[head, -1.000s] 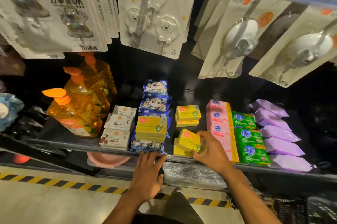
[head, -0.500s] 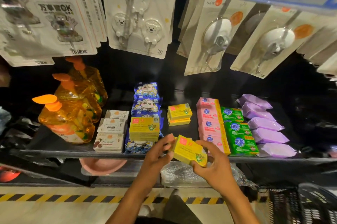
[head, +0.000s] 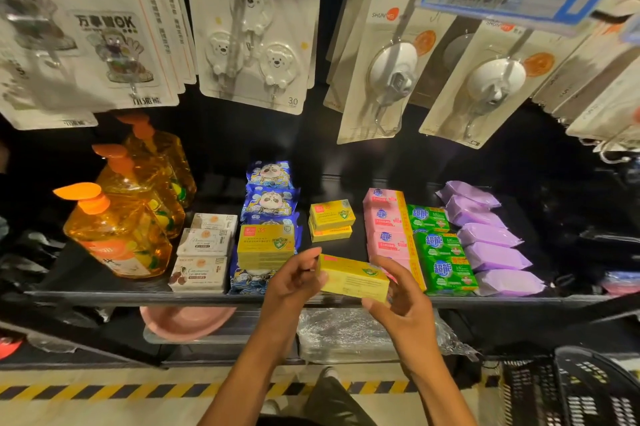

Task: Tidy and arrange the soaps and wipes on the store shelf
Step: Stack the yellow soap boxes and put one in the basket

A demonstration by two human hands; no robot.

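The left hand pinches the left end of the yellow soap box; the right hand grips its right end. Its long axis lies crosswise, with the stack of yellow boxes just beyond.

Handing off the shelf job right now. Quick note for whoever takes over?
Hands: left hand and right hand both grip one yellow soap box, held off the shelf at its front edge.
A small yellow stack sits further back; a bigger yellow stack lies on the blue panda wipes.
Done: pink soaps, green soaps, purple packs look lined up.
Left: place the held box, probably with the yellow stacks.
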